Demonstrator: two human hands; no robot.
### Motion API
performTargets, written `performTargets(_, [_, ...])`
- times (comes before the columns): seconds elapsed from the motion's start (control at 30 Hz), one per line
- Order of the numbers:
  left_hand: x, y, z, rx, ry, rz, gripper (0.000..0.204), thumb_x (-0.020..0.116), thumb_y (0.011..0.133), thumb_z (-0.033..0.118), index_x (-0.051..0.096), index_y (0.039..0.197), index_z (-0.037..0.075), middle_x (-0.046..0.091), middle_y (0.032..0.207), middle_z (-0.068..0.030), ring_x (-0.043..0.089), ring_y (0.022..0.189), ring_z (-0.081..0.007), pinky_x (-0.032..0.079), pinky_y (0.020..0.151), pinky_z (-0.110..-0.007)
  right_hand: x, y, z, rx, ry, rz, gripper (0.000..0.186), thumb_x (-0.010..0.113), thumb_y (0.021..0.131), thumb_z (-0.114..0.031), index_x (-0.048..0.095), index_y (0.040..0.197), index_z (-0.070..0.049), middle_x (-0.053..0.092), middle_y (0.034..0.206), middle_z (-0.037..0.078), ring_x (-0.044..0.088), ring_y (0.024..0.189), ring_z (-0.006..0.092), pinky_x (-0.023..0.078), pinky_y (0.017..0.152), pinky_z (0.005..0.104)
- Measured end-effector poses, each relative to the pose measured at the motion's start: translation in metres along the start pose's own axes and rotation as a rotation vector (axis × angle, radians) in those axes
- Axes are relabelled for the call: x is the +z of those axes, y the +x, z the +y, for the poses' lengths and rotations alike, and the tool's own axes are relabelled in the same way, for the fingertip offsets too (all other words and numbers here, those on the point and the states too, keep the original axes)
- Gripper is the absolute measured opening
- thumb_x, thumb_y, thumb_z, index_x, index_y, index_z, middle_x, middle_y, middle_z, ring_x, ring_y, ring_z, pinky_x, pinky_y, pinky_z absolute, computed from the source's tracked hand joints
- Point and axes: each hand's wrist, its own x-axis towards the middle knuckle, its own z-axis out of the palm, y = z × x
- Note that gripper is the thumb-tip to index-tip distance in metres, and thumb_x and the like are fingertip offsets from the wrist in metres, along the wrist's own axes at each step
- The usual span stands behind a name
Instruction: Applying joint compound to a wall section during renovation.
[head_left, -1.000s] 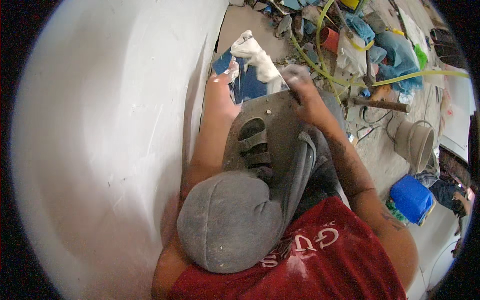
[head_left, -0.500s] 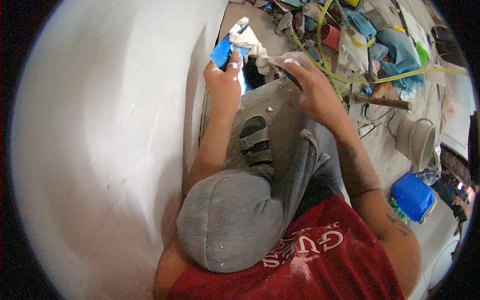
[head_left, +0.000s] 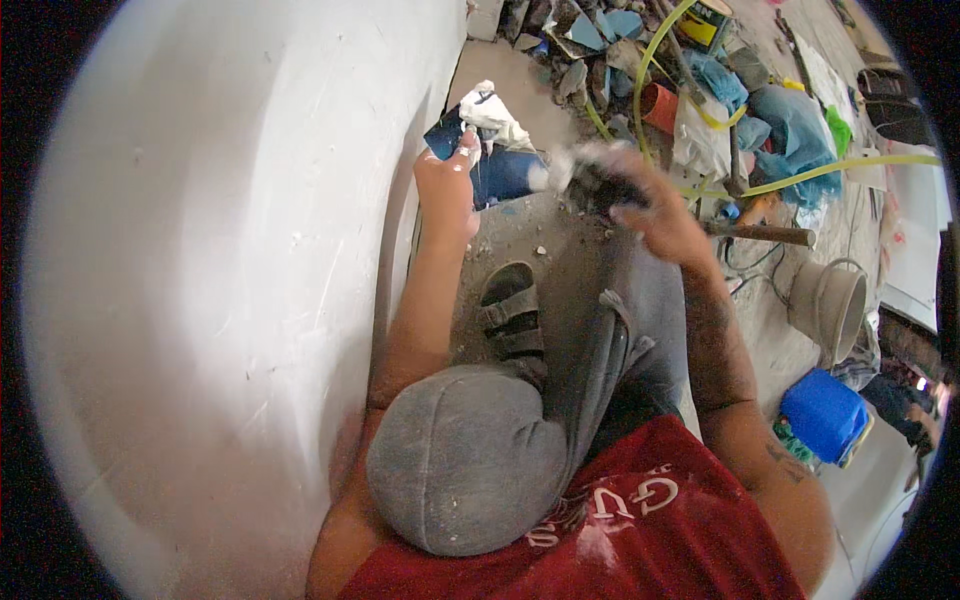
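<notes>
Near the top centre, my left hand [head_left: 446, 185] grips a dark blue, flat board [head_left: 505, 178], thumb over its face. Lumpy white paste [head_left: 492, 118] lies on the board and some is smeared on that thumb. Just right of the board, my right hand [head_left: 655, 210] is closed on a dark, flat tool [head_left: 603, 183] with pale paste at its front; motion blur hides the tool's exact shape. Below the board are my sandaled foot [head_left: 510, 305] and grey-clad legs over a dusty floor.
A white wall [head_left: 220, 280] fills the left. Broken tile rubble [head_left: 585, 30], a yellow hose [head_left: 810, 175], blue plastic bags [head_left: 795, 135], a wooden handle [head_left: 760, 233], a pale bucket [head_left: 820, 300] and a blue container [head_left: 823, 410] crowd the right. Part of another person [head_left: 900, 405] appears at the far right.
My right hand has moved right and down from the board's right edge, blurred with the tool in it. My left hand and the board went up, then came back down, tilting along the way.
</notes>
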Motion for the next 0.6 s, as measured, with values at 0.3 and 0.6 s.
performTargets(0.3, [0.016, -0.014, 0.01, -0.305, -0.433, -0.154, 0.017, 0.054, 0.084, 0.007, 0.055, 0.101, 0.003, 0.061, 0.083, -0.0049, 0.062, 0.069, -0.0162, 0.053, 0.059, -0.033, 0.044, 0.008, 0.008, -0.055, -0.224, 0.244, 0.062, 0.058, 0.061, 0.008, 0.048, 0.121, -0.008, 0.043, 0.119, 0.017, 0.043, 0.114, 0.0342, 0.033, 0.099, 0.0348])
performTargets(0.6, [0.008, -0.015, -0.003, -0.138, -0.138, -0.013, 0.016, 0.061, 0.082, 0.01, 0.058, 0.094, 0.0, 0.059, 0.08, -0.0025, 0.054, 0.064, -0.0121, 0.044, 0.055, -0.028, -0.012, 0.008, 0.0, 0.097, -0.248, 0.205, 0.049, 0.046, 0.067, 0.012, 0.049, 0.114, -0.003, 0.051, 0.112, 0.016, 0.047, 0.112, 0.0306, 0.034, 0.097, 0.0347])
